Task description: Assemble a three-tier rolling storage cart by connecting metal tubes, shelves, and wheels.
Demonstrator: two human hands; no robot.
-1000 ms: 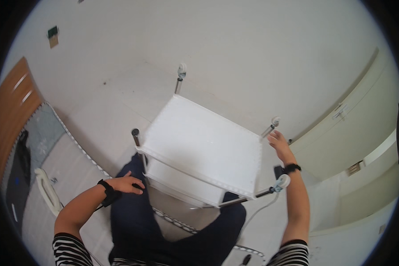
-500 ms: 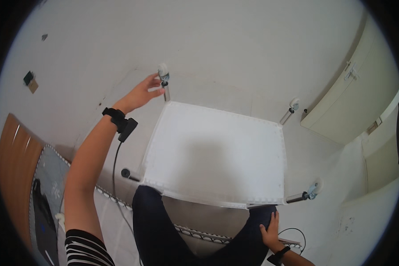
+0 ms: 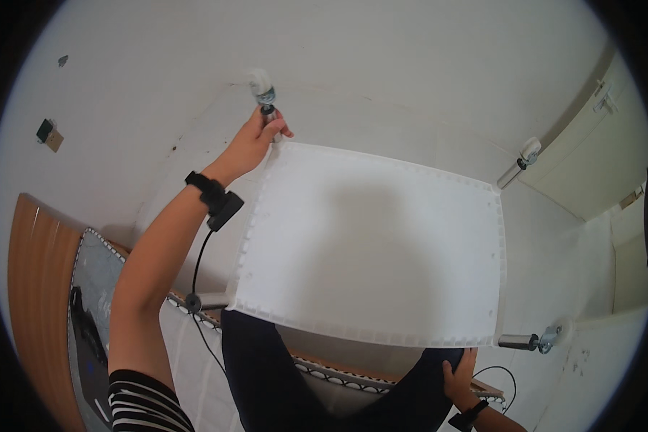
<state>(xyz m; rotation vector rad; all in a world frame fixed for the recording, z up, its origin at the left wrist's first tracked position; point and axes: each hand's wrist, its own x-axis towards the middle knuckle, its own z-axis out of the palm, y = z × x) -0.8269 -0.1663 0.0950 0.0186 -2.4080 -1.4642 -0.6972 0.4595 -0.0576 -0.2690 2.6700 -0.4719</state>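
Presently, grips the far-left leg (image 3: 268,117) with the left hand (image 3: 255,138), curling the fingers around the metal tube, just below a white caster (image 3: 261,85) and close to the corner of a white panel (image 3: 367,245). Rests the right hand (image 3: 461,380) against the right knee (image 3: 439,358), beside the panel's near-right corner, with the thumb spread away from the fingers; cannot tell about contact between those fingertips and the panel's edge. Sits with this panel directly in front, in the middle of the view, and with both knees at its near side. Casts a soft shadow (image 3: 371,216) onto its broad surface. Faces three further legs at the other corners: a far-right leg (image 3: 511,175) and a near-right leg (image 3: 517,341), both with casters, and a near-left leg (image 3: 212,300) with a black tip (image 3: 193,303), near the left knee (image 3: 245,324). Wears a black band (image 3: 205,189) with a boxy device (image 3: 225,210) and a cable (image 3: 198,263) on the left wrist, another band (image 3: 469,416) on the right, a striped sleeve (image 3: 144,399) and dark trousers (image 3: 266,374). Has a brown wooden board (image 3: 39,288) away to the left and a pale door (image 3: 583,144) at upper right, well apart from both hands.
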